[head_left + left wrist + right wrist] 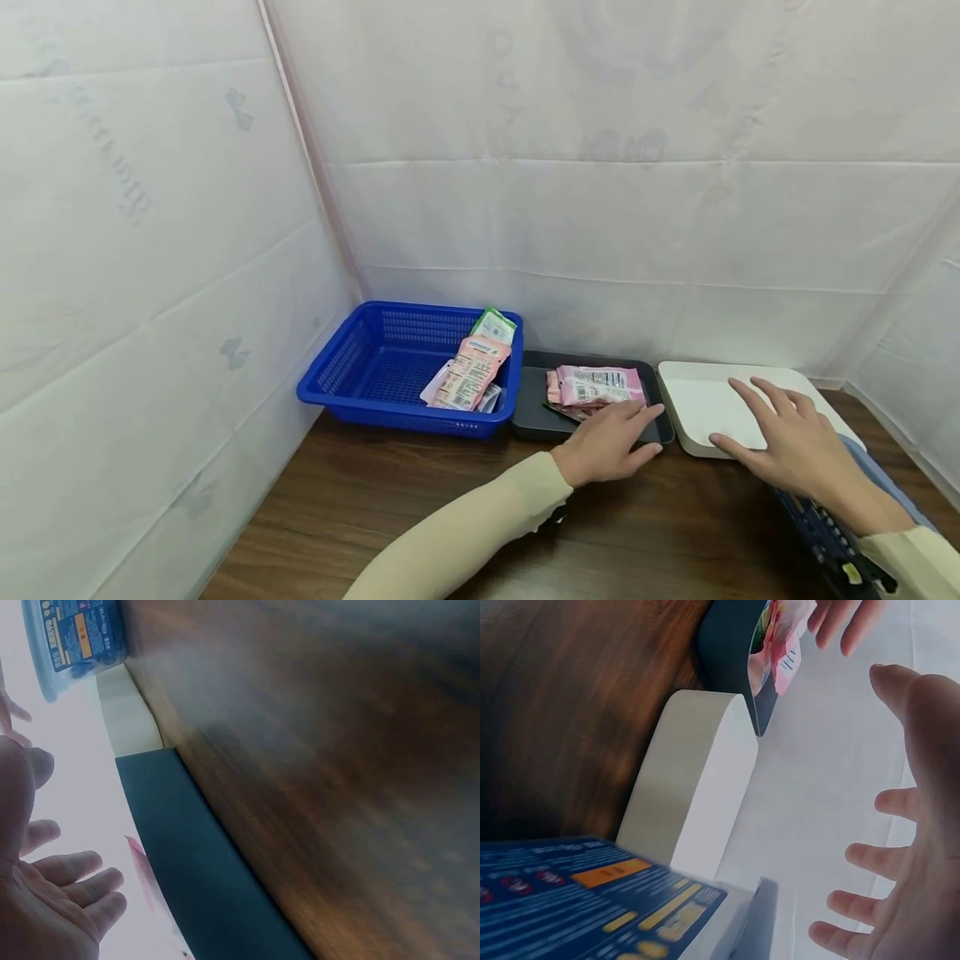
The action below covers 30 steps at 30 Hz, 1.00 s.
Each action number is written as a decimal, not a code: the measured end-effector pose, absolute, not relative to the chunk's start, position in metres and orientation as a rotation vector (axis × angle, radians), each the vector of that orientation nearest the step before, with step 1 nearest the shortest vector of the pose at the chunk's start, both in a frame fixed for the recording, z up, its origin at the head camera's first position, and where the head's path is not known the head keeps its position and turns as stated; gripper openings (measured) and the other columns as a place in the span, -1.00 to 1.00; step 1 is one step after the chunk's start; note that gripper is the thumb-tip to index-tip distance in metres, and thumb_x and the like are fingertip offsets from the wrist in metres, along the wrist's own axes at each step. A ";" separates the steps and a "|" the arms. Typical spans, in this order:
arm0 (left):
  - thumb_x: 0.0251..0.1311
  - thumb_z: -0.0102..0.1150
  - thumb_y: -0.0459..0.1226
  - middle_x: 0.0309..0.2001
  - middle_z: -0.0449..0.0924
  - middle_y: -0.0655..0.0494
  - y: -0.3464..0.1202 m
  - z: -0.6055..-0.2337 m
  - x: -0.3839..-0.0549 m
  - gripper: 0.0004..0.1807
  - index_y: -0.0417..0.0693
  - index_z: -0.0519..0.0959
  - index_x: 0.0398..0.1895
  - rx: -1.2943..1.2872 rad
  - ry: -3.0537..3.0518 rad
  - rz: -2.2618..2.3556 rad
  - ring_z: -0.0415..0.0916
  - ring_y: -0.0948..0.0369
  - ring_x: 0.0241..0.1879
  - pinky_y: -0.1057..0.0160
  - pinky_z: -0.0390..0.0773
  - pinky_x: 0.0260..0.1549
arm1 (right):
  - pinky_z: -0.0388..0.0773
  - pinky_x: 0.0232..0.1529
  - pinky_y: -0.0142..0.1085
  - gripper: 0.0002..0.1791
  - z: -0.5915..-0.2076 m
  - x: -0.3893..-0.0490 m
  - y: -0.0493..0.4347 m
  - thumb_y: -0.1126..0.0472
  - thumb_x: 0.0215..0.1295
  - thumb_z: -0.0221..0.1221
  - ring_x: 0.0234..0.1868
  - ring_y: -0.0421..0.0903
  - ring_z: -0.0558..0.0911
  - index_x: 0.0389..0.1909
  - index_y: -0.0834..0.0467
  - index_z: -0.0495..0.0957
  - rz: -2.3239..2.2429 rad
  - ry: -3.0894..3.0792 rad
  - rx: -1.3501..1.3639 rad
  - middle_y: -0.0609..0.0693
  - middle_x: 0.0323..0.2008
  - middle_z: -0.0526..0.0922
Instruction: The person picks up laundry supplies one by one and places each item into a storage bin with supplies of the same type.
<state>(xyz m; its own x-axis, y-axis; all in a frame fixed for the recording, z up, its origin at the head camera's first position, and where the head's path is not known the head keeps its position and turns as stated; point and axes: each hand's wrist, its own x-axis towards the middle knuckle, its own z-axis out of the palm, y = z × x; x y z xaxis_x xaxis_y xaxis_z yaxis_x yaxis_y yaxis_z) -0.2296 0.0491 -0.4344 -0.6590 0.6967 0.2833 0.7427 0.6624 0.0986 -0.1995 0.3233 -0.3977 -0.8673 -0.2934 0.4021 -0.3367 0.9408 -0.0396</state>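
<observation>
My left hand (611,442) hovers at the front right of a dark grey tray (532,408), its fingers extended and holding nothing. Inside that tray lie pink packets (600,385), partly hidden by the hand. My right hand (795,442) is held over the white tray (712,400) with its fingers spread apart, and nothing is in it. Below and beside the right forearm stands a blue tub (86,637) with a printed label (622,889). The right wrist view also shows the pink packet (787,664) in the dark tray.
To the left stands a blue plastic basket (408,412) with several packets, including a pink one (468,375) and a green-edged one (495,325), at its right end. White sheeting (525,208) rises behind the brown wooden table (337,492) and along both sides.
</observation>
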 end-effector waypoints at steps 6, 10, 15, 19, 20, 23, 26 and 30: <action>0.53 0.00 0.11 0.50 0.32 -0.02 0.063 -0.432 -0.235 -0.35 0.04 0.31 0.55 -1.148 -2.676 -0.276 0.26 0.20 0.48 0.32 0.24 0.40 | 0.26 -0.02 0.55 0.06 -0.402 -0.190 0.334 -0.34 0.09 0.41 0.14 0.59 0.34 0.46 0.19 0.28 0.142 -2.691 0.448 0.45 0.28 0.36; 0.51 -0.01 0.14 0.52 0.28 -0.04 0.071 -0.433 -0.237 -0.32 0.03 0.32 0.54 -1.156 -2.703 -0.252 0.23 0.19 0.50 0.33 0.22 0.41 | 0.22 -0.02 0.58 0.10 -0.404 -0.183 0.342 -0.37 0.11 0.38 0.15 0.63 0.32 0.50 0.19 0.23 0.123 -2.732 0.406 0.48 0.28 0.34; 0.51 -0.02 0.16 0.50 0.31 -0.02 0.080 -0.435 -0.241 -0.32 0.02 0.33 0.53 -1.157 -2.699 -0.200 0.28 0.21 0.47 0.36 0.22 0.40 | 0.27 -0.09 0.59 0.14 -0.409 -0.175 0.353 -0.38 0.09 0.40 0.13 0.67 0.32 0.52 0.19 0.20 0.110 -2.749 0.373 0.52 0.26 0.34; 0.51 -0.03 0.16 0.45 0.37 0.02 0.089 -0.437 -0.245 -0.33 0.02 0.34 0.52 -1.144 -2.685 -0.149 0.36 0.22 0.41 0.38 0.25 0.38 | 0.29 -0.17 0.58 0.17 -0.411 -0.169 0.361 -0.38 0.10 0.39 0.09 0.72 0.32 0.56 0.17 0.14 0.113 -2.772 0.358 0.54 0.25 0.32; 0.51 -0.03 0.16 0.44 0.38 0.03 0.090 -0.437 -0.246 -0.33 0.03 0.34 0.52 -1.139 -2.681 -0.139 0.37 0.23 0.39 0.39 0.26 0.38 | 0.30 -0.18 0.58 0.17 -0.411 -0.168 0.362 -0.38 0.10 0.39 0.08 0.73 0.33 0.56 0.16 0.13 0.113 -2.774 0.357 0.54 0.26 0.32; 0.51 -0.02 0.15 0.41 0.42 0.06 0.093 -0.439 -0.249 -0.34 0.04 0.34 0.52 -1.133 -2.676 -0.106 0.39 0.23 0.37 0.38 0.26 0.37 | 0.30 -0.19 0.59 0.20 -0.411 -0.164 0.365 -0.38 0.09 0.39 0.09 0.73 0.33 0.59 0.13 0.08 0.107 -2.796 0.332 0.54 0.27 0.30; 0.51 -0.02 0.15 0.38 0.44 0.08 0.097 -0.440 -0.252 -0.35 0.05 0.35 0.52 -1.138 -2.666 -0.090 0.40 0.24 0.36 0.38 0.27 0.37 | 0.30 -0.18 0.60 0.21 -0.411 -0.161 0.369 -0.40 0.12 0.36 0.10 0.74 0.31 0.60 0.13 0.04 0.088 -2.827 0.285 0.57 0.28 0.27; 0.52 -0.04 0.15 0.41 0.43 0.08 0.101 -0.441 -0.254 -0.36 0.07 0.36 0.51 -1.141 -2.683 -0.056 0.38 0.25 0.38 0.39 0.26 0.37 | 0.27 -0.16 0.61 0.19 -0.411 -0.158 0.374 -0.41 0.17 0.32 0.13 0.75 0.26 0.59 0.16 0.03 0.097 -2.870 0.241 0.59 0.31 0.21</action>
